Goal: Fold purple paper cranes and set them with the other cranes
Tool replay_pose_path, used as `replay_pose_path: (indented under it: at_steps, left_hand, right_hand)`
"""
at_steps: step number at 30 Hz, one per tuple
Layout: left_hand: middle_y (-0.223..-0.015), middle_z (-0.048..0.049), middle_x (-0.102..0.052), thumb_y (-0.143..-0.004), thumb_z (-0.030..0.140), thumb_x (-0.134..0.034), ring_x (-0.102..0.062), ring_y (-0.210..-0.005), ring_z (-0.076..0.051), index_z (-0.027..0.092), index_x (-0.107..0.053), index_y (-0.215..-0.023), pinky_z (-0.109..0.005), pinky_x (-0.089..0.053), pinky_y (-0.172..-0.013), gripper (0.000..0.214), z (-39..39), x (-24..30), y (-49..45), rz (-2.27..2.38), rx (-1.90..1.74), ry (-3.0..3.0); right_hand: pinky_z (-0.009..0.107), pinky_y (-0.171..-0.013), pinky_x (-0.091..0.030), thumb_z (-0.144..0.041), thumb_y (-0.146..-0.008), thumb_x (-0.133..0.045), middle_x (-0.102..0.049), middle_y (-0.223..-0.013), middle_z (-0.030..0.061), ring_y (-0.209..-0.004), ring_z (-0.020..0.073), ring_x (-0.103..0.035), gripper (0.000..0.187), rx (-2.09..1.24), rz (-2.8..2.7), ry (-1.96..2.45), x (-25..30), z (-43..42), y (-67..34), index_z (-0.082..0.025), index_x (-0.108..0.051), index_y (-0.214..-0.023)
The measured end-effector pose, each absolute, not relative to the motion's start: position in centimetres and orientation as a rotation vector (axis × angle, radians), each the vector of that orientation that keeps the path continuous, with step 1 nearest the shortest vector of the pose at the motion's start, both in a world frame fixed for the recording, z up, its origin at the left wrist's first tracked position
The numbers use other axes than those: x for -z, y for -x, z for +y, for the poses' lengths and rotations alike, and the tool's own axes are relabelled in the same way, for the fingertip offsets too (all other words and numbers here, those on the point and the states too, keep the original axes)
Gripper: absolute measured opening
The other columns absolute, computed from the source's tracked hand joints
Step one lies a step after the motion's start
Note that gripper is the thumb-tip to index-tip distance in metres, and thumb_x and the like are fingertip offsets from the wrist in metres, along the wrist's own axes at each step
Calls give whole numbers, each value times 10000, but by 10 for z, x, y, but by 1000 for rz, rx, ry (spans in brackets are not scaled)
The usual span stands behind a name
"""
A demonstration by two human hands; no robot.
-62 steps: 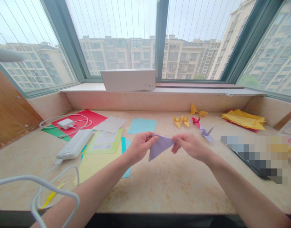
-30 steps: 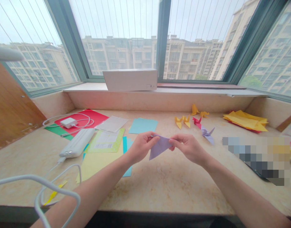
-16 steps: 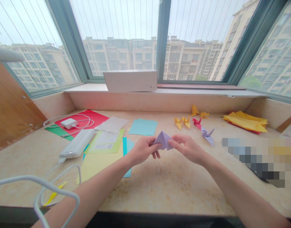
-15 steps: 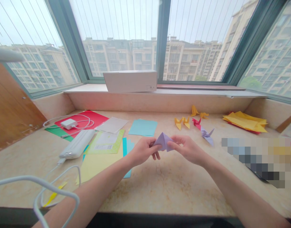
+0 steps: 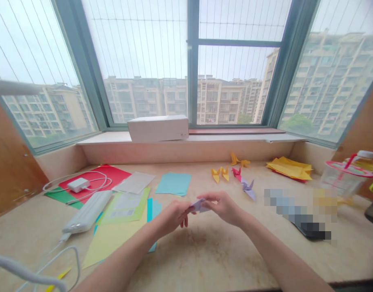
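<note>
Head view: two bare arms reach over the mottled countertop (image 5: 204, 261), hands close together.
Left hand: the left hand (image 5: 177, 215) is closed on one end of the lilac paper (image 5: 197, 205), with a few fingers hanging below it.
Right hand: the right hand (image 5: 220, 206) pinches the other end between thumb and fingers.
Lilac paper: small and folded, caught between the two hands; its exact folds are too small to make out.
Beyond the right hand: a lilac crane (image 5: 248, 188), near a red crane (image 5: 236, 174) and some yellow folded figures (image 5: 224, 173).
Beyond the left hand: light-blue sheets (image 5: 173, 183).
Left of the left hand: a pale-yellow sheet (image 5: 113, 239), and farther out a white power bank (image 5: 87, 213).
Right of the right hand: a dark flat object (image 5: 308, 232), mostly blurred out, and farther off a lidded cup (image 5: 338, 185) with a red straw.
</note>
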State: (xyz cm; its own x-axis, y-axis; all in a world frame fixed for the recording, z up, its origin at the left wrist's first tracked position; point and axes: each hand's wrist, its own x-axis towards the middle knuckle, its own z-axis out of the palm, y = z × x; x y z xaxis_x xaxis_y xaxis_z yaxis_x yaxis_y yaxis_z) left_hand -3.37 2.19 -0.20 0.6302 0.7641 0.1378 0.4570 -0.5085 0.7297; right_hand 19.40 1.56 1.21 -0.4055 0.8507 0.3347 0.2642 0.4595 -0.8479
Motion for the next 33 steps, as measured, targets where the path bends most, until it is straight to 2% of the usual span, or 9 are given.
replay_pose_path:
  at_steps: [4,8,14,16,20,23,26,30,33]
  left_hand:
    - [-469,-9,-581,-998,530,-328,-557,-406,-126,137,-694,-816,-198,-399,-465,568,25,3,36,944,-622,-2212]
    - [-543,-36,-624,-986,541,-351,-560,-432,-123,145,-662,-732,-208,-389,-472,564,26,1,36,934,-676,-2250]
    - [-532,-20,-608,-967,539,-397,-529,-428,-113,166,-635,-663,-209,-373,-468,538,27,-5,36,921,-722,-2264]
    - [-537,-23,-621,-943,561,-444,-534,-434,-114,168,-631,-646,-212,-372,-472,526,29,-5,39,930,-748,-2255]
    - [-536,-37,-638,-919,616,-452,-527,-416,-119,156,-653,-692,-220,-370,-460,551,29,-4,46,998,-849,-2183]
    - [-542,-41,-652,-890,635,-495,-527,-410,-120,150,-666,-713,-219,-364,-447,543,27,-5,48,1052,-926,-2104]
    - [-511,-27,-629,-843,660,-552,-541,-413,-119,156,-637,-651,-214,-369,-450,546,30,-10,47,1087,-1009,-2007]
    - [-573,-30,-632,-895,751,-310,-581,-434,-137,149,-630,-814,-219,-399,-435,686,48,-15,36,1145,-1161,-1788]
    - [-603,-73,-652,-826,837,-313,-638,-473,-194,129,-614,-811,-283,-479,-449,769,58,-13,19,1079,-1093,-1676]
  right_hand:
    - [269,-620,-465,-442,-927,-561,-697,-695,21,-650,174,-607,367,-745,-1977,862,-16,14,-194,-177,-797,-832]
    - [258,-584,-426,-442,-939,-542,-647,-651,12,-614,161,-554,395,-692,-1953,847,-20,13,-197,-171,-786,-788]
    - [252,-547,-437,-441,-944,-531,-657,-620,-11,-575,167,-588,401,-773,-2003,814,-18,18,-200,-173,-799,-814]
    - [260,-567,-465,-414,-925,-568,-691,-638,-6,-597,181,-623,353,-728,-1988,819,-15,20,-200,-180,-802,-803]
    - [309,-704,-541,-371,-906,-609,-777,-825,46,-758,226,-712,258,-610,-1895,836,-10,23,-198,-193,-797,-903]
    - [332,-721,-559,-347,-908,-613,-780,-852,65,-786,237,-724,223,-515,-1844,835,-8,23,-196,-198,-777,-933]
    - [373,-787,-560,-322,-893,-638,-770,-864,71,-834,251,-717,167,-390,-1801,814,-7,25,-196,-210,-761,-899]
    - [449,-892,-526,-320,-913,-615,-730,-957,104,-938,279,-673,164,-220,-1701,809,-5,31,-201,-222,-746,-899]
    - [457,-819,-534,-287,-930,-591,-687,-918,104,-877,280,-641,169,-25,-1675,851,1,37,-201,-240,-753,-920]
